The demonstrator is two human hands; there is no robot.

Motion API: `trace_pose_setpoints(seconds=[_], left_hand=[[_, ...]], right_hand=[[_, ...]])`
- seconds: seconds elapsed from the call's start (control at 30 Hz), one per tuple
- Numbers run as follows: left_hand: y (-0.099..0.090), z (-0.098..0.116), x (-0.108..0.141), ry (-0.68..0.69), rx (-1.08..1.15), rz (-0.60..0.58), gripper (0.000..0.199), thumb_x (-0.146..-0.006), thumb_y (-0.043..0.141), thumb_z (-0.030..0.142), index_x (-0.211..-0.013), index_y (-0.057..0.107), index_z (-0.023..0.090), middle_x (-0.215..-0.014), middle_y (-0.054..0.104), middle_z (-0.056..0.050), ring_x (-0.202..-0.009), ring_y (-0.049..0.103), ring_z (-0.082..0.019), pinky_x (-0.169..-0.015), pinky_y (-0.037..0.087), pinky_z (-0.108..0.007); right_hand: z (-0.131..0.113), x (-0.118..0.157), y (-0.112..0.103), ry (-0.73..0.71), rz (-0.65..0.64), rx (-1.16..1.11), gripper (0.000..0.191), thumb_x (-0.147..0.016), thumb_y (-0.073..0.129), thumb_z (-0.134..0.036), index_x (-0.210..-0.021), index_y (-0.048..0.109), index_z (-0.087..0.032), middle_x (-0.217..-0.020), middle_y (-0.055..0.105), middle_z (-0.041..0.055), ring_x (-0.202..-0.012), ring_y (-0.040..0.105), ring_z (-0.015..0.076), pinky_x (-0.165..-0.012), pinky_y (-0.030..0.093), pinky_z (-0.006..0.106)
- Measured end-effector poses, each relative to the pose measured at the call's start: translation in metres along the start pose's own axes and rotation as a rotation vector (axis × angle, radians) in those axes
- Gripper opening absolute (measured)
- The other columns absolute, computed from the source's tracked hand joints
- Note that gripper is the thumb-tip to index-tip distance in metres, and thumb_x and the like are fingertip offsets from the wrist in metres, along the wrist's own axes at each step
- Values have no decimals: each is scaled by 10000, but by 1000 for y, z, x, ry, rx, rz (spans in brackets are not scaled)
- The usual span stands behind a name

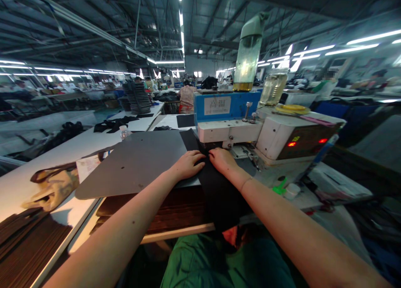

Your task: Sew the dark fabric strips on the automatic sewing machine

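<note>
A long black strip of sheet material [221, 196] runs from the front of a blue and white machine [230, 131] down over the table edge towards my lap. My left hand [189, 165] grips the strip's left edge just before the machine head, its wrist over a grey metal plate [147, 154]. Close beside it, my right hand [222, 159] has its fingers bent onto the same strip, pinching it near the machine's working point. Both sets of fingertips nearly meet. The machine's working point is mostly hidden behind the hands and head.
A control box [297, 135] with red digits stands right of the machine. Bottles [247, 62] sit on top. A green-nozzled item [280, 187] lies at the right. Brown stacked pieces [28, 242] and tan cloth [54, 185] lie left; a dark stack [138, 97] stands behind.
</note>
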State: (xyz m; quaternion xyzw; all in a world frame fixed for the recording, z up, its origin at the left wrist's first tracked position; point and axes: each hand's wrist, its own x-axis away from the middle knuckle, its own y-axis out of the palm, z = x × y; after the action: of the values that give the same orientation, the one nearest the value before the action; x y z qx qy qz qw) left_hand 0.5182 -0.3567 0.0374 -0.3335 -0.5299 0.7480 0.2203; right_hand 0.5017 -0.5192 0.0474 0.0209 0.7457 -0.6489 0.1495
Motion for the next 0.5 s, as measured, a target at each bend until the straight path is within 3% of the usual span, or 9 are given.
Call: trace_pose_setpoints(seconds=[0.5], left_hand=[[-1,1,0,4,-10,-8,352,-858,441,321,-1146,552,151,-1212,514,-103,-1151,449,-205,-1020,333,-337]], right_hand=[[-1,0,-1,4,-13,8,295,-855,387,-208,-990,641,-145,-982,652,112,-875,606,206,-746,435,278]])
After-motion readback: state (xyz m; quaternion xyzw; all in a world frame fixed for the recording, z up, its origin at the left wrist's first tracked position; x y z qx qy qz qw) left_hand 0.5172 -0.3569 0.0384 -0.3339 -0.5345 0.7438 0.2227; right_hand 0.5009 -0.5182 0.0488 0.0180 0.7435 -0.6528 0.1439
